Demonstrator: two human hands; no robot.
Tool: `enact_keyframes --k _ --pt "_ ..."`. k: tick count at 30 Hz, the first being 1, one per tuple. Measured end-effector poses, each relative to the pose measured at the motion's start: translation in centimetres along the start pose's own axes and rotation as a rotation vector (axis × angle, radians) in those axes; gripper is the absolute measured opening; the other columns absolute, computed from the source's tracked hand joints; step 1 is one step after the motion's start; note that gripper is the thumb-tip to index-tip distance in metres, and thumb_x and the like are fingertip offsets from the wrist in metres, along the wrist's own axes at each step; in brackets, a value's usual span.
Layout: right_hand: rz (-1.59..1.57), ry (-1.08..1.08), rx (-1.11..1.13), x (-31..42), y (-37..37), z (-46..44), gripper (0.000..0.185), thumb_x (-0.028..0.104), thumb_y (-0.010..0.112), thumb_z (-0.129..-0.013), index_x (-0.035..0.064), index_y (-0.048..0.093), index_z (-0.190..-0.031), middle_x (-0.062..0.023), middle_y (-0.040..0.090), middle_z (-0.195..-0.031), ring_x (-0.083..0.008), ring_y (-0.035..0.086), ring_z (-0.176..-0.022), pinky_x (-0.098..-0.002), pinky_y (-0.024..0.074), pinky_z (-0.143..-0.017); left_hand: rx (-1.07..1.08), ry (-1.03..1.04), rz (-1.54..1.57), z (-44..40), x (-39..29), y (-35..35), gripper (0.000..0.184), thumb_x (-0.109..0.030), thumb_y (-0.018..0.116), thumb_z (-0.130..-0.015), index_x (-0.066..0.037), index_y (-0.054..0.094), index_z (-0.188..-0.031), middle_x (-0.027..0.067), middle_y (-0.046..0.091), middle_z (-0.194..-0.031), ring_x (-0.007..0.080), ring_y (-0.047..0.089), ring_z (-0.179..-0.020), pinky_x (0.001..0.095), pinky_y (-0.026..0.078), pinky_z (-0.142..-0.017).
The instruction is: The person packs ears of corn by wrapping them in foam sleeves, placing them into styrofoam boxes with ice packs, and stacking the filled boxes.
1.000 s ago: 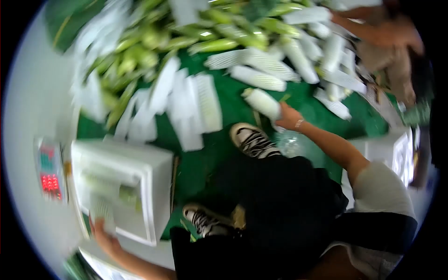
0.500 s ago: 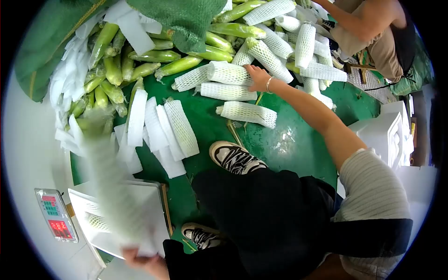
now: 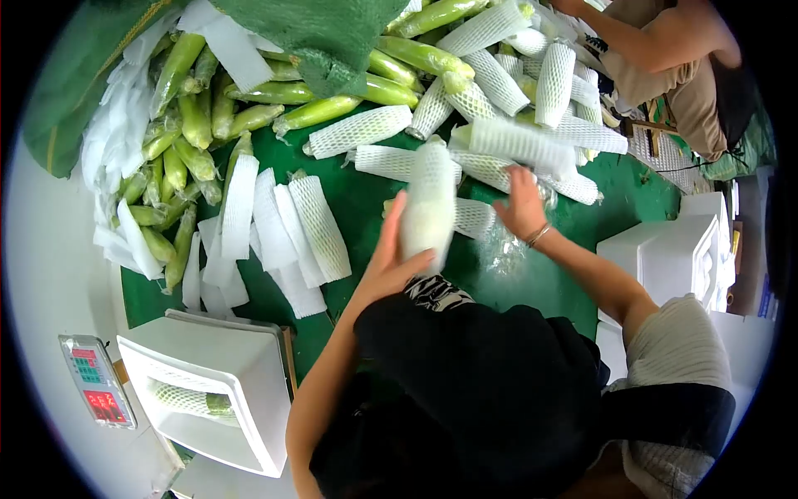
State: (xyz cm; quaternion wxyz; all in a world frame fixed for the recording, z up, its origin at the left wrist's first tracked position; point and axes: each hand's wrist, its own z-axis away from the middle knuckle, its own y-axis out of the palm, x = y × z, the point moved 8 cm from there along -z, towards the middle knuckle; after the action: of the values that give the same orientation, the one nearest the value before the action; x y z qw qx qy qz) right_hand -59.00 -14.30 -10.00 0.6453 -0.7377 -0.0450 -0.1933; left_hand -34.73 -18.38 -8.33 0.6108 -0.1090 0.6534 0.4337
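Observation:
My left hand (image 3: 397, 254) is wrapped round an ear of corn in a white foam net sleeve (image 3: 430, 208), held upright above the green floor. To its right, my right hand (image 3: 524, 208) has its thumb and fingers apart, with the fingertips beside sleeved corn on the pile. Just beyond these fingertips is a motion-blurred sleeved ear (image 3: 524, 145). Another sleeved ear (image 3: 474, 218) lies between my two hands, partly covered. Green ears in clear film (image 3: 195, 125) are heaped at the upper left, with loose flat foam sleeves (image 3: 287, 224) in front of them.
A white foam box (image 3: 258, 416) with sleeved corn inside stands at lower left, beside a scale display (image 3: 98, 382). More white boxes (image 3: 665, 249) are at right. Another person's arm (image 3: 657, 46) shows at upper right. A green sack (image 3: 349, 33) overhangs the heap.
My left hand has brought the sleeved ear from above the foam box up to the middle. My right hand has moved right and towards me, and sleeved ears near it have shifted right.

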Motion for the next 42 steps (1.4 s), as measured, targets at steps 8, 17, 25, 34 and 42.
enact_keyframes --k 8,17,25,34,42 --pt "-0.186 0.226 0.257 -2.0 2.2 1.2 0.046 0.01 0.061 -0.069 0.0027 0.042 -0.111 -0.0223 0.05 -0.107 -0.0372 0.052 -0.096 -0.0432 0.0451 -0.079 -0.118 -0.216 -0.102 1.6 1.6 -3.6 0.039 -0.004 0.059 -0.086 -0.004 0.049 -0.124 0.0131 0.06 -0.114 0.0203 0.057 -0.105 0.0285 0.045 -0.087" --pt "0.15 0.287 -0.004 -13.1 1.4 -3.5 0.086 0.029 0.076 -0.058 -0.0044 0.032 -0.124 -0.0253 0.048 -0.115 -0.0381 0.048 -0.107 -0.0406 0.0409 -0.092 -0.305 -0.355 -0.117 6.2 2.5 -6.1 0.026 -0.009 0.058 -0.088 -0.002 0.055 -0.113 0.0087 0.064 -0.097 0.013 0.06 -0.084 0.0244 0.047 -0.075" --pt "-0.02 0.542 0.074 -12.7 0.4 -6.0 0.071 0.027 0.076 -0.058 -0.0022 0.04 -0.112 -0.0274 0.056 -0.105 -0.0409 0.055 -0.098 -0.0436 0.0454 -0.084 -0.341 -0.304 -0.104 7.9 2.7 -6.8 0.025 -0.009 0.059 -0.088 -0.002 0.056 -0.111 0.0078 0.064 -0.094 0.0124 0.059 -0.083 0.0244 0.046 -0.075" --pt "-0.751 -0.286 0.638 16.5 -4.5 -4.0 0.073 0.034 0.068 -0.078 -0.0063 0.034 -0.128 -0.0263 0.046 -0.122 -0.0281 0.047 -0.115 -0.0359 0.0374 -0.096 -0.211 -0.132 -0.171 4.2 -1.6 -2.0 0.075 0.001 0.069 -0.069 -0.001 0.031 -0.133 0.018 0.051 -0.122 0.0271 0.053 -0.11 0.0385 0.045 -0.09" --pt "0.29 -0.29 0.345 8.6 13.3 -12.5 0.07 0.021 0.075 -0.058 0.0012 0.043 -0.117 -0.0191 0.053 -0.107 -0.0348 0.05 -0.103 -0.0415 0.0423 -0.091 -0.949 0.339 0.283 17.9 -13.2 -11.3 0.079 -0.042 0.063 -0.062 0.003 0.04 -0.121 0.0163 0.053 -0.098 0.0266 0.055 -0.08 0.0359 0.048 -0.07"
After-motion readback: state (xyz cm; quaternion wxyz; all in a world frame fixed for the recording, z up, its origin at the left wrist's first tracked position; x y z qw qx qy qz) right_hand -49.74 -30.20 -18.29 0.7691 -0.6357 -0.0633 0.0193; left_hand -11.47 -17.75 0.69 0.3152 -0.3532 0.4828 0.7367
